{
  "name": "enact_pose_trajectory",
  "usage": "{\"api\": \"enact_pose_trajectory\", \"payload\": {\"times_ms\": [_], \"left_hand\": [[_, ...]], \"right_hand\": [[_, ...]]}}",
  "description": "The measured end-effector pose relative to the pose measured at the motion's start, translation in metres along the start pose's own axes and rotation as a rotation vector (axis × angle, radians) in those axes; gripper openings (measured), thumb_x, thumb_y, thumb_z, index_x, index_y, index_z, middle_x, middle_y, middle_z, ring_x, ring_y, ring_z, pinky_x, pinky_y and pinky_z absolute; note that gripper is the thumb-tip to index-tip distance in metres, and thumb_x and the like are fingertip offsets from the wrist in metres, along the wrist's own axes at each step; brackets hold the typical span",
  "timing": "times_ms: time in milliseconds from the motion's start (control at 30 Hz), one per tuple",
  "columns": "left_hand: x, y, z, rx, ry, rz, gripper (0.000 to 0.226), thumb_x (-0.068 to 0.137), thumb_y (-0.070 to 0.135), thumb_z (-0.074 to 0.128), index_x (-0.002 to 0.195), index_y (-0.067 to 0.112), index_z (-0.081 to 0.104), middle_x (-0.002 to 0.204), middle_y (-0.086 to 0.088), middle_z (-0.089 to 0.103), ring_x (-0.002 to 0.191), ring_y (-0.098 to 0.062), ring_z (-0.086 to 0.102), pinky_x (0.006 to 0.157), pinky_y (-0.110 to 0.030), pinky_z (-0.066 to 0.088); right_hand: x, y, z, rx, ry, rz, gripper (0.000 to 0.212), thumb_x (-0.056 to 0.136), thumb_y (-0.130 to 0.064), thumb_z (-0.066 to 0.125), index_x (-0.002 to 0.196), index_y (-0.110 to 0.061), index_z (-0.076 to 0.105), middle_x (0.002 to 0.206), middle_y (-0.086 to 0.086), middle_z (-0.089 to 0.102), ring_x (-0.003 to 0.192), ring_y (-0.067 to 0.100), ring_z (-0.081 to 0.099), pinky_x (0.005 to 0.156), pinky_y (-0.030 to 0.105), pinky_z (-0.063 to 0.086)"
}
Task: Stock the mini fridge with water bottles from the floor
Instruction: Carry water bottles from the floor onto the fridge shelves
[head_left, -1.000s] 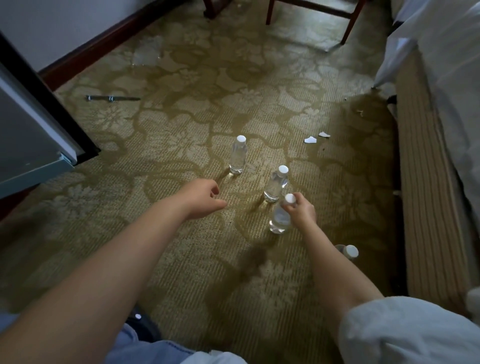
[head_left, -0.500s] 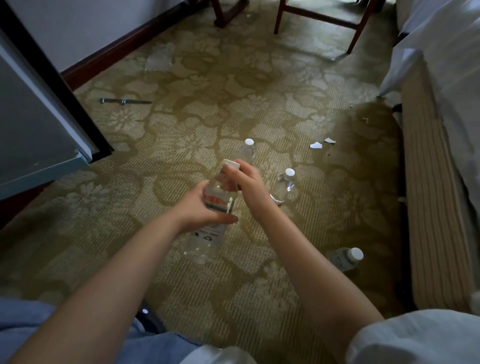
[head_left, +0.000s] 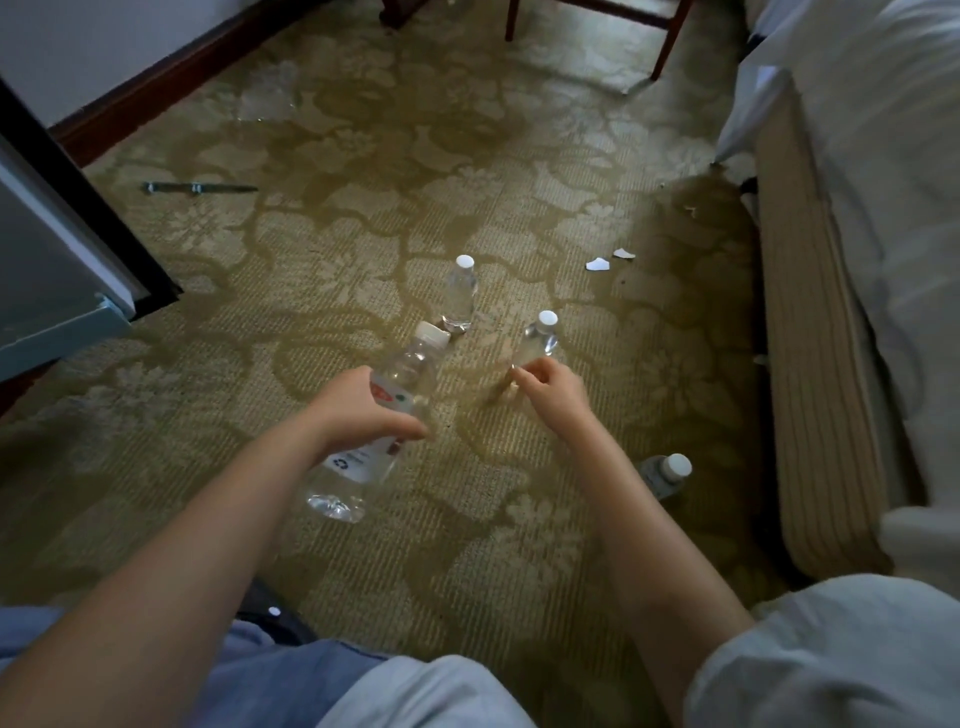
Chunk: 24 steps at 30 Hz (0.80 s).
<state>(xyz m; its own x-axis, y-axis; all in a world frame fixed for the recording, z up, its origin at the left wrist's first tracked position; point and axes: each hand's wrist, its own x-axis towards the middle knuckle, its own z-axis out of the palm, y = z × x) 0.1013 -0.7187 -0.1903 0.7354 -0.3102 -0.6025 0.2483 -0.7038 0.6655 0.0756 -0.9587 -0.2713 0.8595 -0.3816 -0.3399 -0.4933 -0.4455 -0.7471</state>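
Four water bottles are showing on an olive carpet (head_left: 363, 234) patterned with pale flowers, which is running from a dark baseboard to a bed's striped base (head_left: 810, 364) on the right. At far left, the fridge door (head_left: 57, 270) is standing open. Right of it, the left hand (head_left: 358, 410) is gripping the labelled bottle (head_left: 384, 421) around its middle, clear, white-capped, tilted off the floor. Beyond that bottle, the far bottle (head_left: 460, 296) is standing upright. Right of the labelled bottle, the right hand (head_left: 545, 387), fingers curled, is reaching at the near standing bottle (head_left: 540, 340); whether it is gripping cannot be told. Further right, the fourth bottle (head_left: 665, 475) is standing near the bed. Two paper scraps (head_left: 597, 264) are lying beyond.
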Motion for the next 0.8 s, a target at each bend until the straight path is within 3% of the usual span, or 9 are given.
{"api": "enact_pose_trajectory", "payload": {"times_ms": [100, 167, 233, 300, 367, 467, 600, 700, 800], "left_hand": [[0.0, 0.009, 0.002, 0.045, 0.016, 0.007, 0.057, 0.063, 0.028, 0.085, 0.108, 0.011, 0.054, 0.099, -0.006, 0.063, 0.085, -0.021, 0.064, 0.065, -0.03, 0.05], [0.001, 0.015, 0.006, 0.073, 0.023, 0.021, 0.057, 0.063, 0.028, 0.085, 0.108, 0.012, 0.054, 0.098, -0.005, 0.063, 0.082, -0.018, 0.065, 0.061, -0.028, 0.05], [0.002, 0.019, 0.011, 0.072, 0.022, 0.036, 0.055, 0.065, 0.026, 0.085, 0.108, 0.012, 0.055, 0.095, -0.003, 0.065, 0.075, -0.013, 0.066, 0.057, -0.025, 0.048], [0.001, 0.023, 0.017, 0.084, 0.012, 0.054, 0.054, 0.066, 0.026, 0.084, 0.108, 0.012, 0.055, 0.095, -0.002, 0.065, 0.073, -0.01, 0.065, 0.055, -0.022, 0.046], [0.0, 0.024, 0.021, 0.102, 0.009, 0.065, 0.054, 0.065, 0.028, 0.085, 0.108, 0.013, 0.055, 0.094, -0.002, 0.065, 0.072, -0.01, 0.065, 0.054, -0.022, 0.046], [0.0, 0.022, 0.024, 0.131, 0.011, 0.073, 0.053, 0.064, 0.029, 0.085, 0.107, 0.014, 0.057, 0.093, -0.001, 0.066, 0.07, -0.008, 0.066, 0.054, -0.022, 0.046], [-0.002, 0.018, 0.02, 0.169, 0.012, 0.077, 0.057, 0.062, 0.033, 0.086, 0.107, 0.014, 0.058, 0.097, -0.002, 0.066, 0.077, -0.01, 0.066, 0.057, -0.022, 0.046], [-0.005, 0.013, 0.013, 0.159, 0.036, 0.069, 0.056, 0.063, 0.031, 0.086, 0.107, 0.014, 0.057, 0.097, -0.002, 0.066, 0.077, -0.011, 0.065, 0.058, -0.022, 0.046], [-0.009, 0.007, 0.004, 0.15, 0.064, 0.049, 0.07, 0.06, 0.034, 0.087, 0.116, 0.01, 0.053, 0.107, -0.006, 0.063, 0.086, -0.016, 0.063, 0.063, -0.025, 0.049]], "right_hand": [[-0.005, 0.05, -0.021, -0.327, 0.229, 0.08, 0.03, 0.093, -0.031, 0.055, 0.118, -0.014, 0.058, 0.115, 0.002, 0.063, 0.106, 0.02, 0.057, 0.094, 0.039, 0.045], [-0.012, 0.08, -0.034, -0.43, 0.325, 0.127, 0.041, 0.092, -0.027, 0.055, 0.13, -0.014, 0.05, 0.132, 0.005, 0.054, 0.124, 0.023, 0.047, 0.109, 0.046, 0.033], [-0.018, 0.107, -0.044, -0.524, 0.334, 0.239, 0.055, 0.091, -0.026, 0.055, 0.142, -0.013, 0.038, 0.148, 0.008, 0.038, 0.141, 0.027, 0.028, 0.117, 0.052, 0.018], [-0.025, 0.13, -0.048, -0.543, 0.306, 0.368, 0.064, 0.09, -0.027, 0.058, 0.146, -0.014, 0.031, 0.156, 0.011, 0.024, 0.146, 0.032, 0.015, 0.116, 0.055, 0.014], [-0.034, 0.144, -0.046, -0.466, 0.297, 0.424, 0.06, 0.09, -0.021, 0.06, 0.144, -0.011, 0.035, 0.154, 0.014, 0.022, 0.142, 0.035, 0.022, 0.111, 0.051, 0.029], [-0.039, 0.15, -0.037, -0.429, 0.342, 0.369, 0.047, 0.09, -0.009, 0.059, 0.134, -0.009, 0.044, 0.137, 0.015, 0.041, 0.119, 0.031, 0.048, 0.095, 0.041, 0.049], [-0.027, 0.142, -0.03, -0.329, 0.255, 0.355, 0.04, 0.091, -0.012, 0.059, 0.129, -0.014, 0.047, 0.123, 0.011, 0.056, 0.11, 0.029, 0.057, 0.087, 0.04, 0.051], [-0.021, 0.125, -0.023, -0.283, 0.171, 0.25, 0.011, 0.096, -0.017, 0.051, 0.105, -0.018, 0.057, 0.1, 0.007, 0.063, 0.088, 0.024, 0.061, 0.075, 0.036, 0.051], [-0.01, 0.089, -0.009, -0.404, 0.191, 0.038, 0.021, 0.1, -0.026, 0.042, 0.089, -0.019, 0.059, 0.083, 0.001, 0.064, 0.076, 0.022, 0.061, 0.063, 0.033, 0.047]]}}
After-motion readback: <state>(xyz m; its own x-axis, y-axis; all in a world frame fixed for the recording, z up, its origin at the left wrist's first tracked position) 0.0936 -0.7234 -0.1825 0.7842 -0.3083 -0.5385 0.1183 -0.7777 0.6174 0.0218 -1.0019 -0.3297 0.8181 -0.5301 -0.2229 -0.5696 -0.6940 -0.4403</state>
